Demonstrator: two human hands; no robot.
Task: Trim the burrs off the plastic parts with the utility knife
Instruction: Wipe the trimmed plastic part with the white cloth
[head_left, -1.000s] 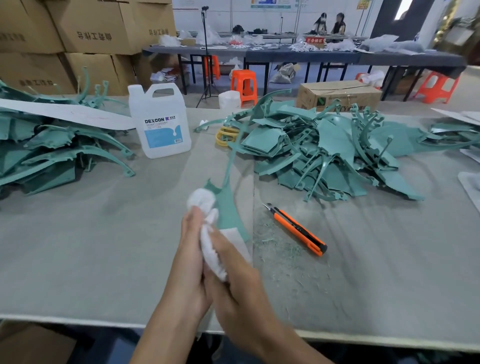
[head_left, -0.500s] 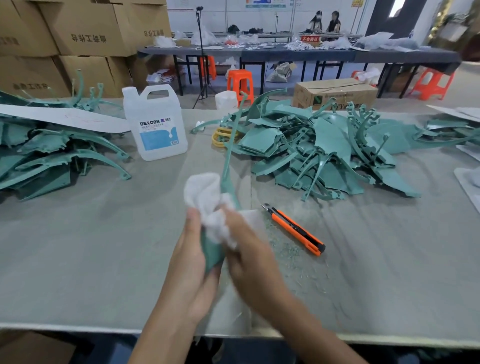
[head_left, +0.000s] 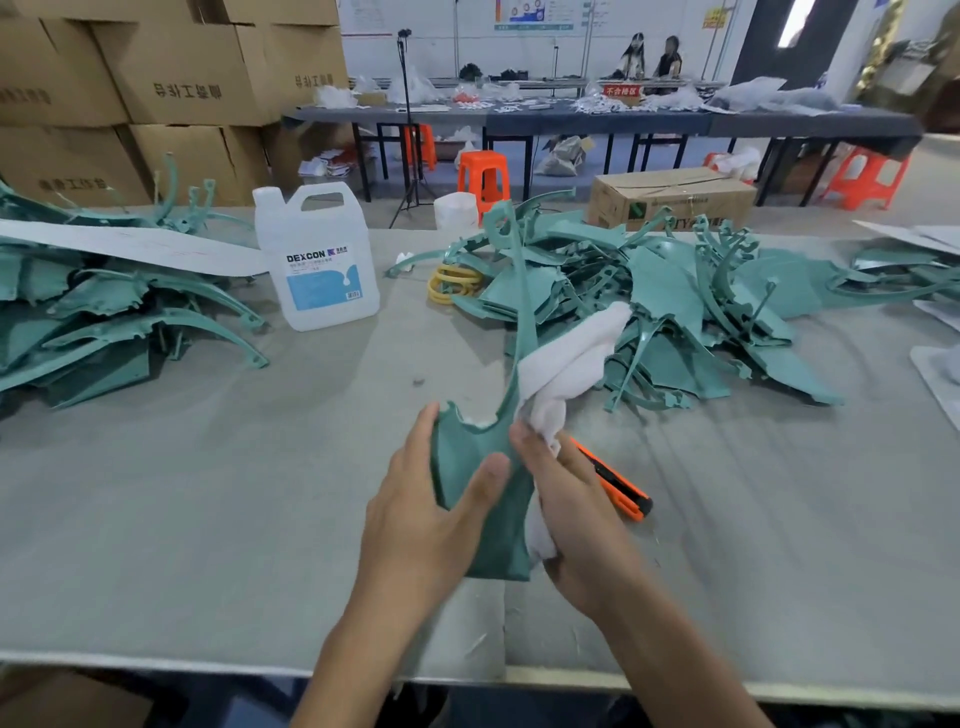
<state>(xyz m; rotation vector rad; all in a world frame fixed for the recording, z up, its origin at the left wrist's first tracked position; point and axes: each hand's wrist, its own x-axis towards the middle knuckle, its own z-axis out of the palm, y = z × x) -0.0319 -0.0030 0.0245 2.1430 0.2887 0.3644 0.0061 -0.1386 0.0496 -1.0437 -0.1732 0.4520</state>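
Teal plastic, thin-walled and moulded, the part (head_left: 483, 499) is held up off the counter (head_left: 208, 519) in the middle of the view. It looks light and fairly stiff across its broad panel. The long narrow stem would probably flex, and might snap if levered, so the panel is the sound place to take hold. The edges, where burrs sit, may be sharp.

Its long axis runs almost straight from 6 to 12 o'clock. The wide panel sits low, nearest the person, and the stem rises away to a looped tip at 12.

The left hand (head_left: 421, 519) grips the panel, with the thumb across the near face and the fingers curled behind the far edge. The right hand (head_left: 576, 525) clutches a white cloth (head_left: 566, 364) against the part's 3 o'clock edge, and the loose end of the cloth lies up beside the stem.

The utility knife (head_left: 618, 486) lies on the counter at 3 o'clock, just past the right hand and partly hidden by it. A heap (head_left: 675, 301) of similar parts lies at 1 to 2 o'clock and a second heap (head_left: 104, 312) at 10. A white jug (head_left: 317, 260) stands at 11.
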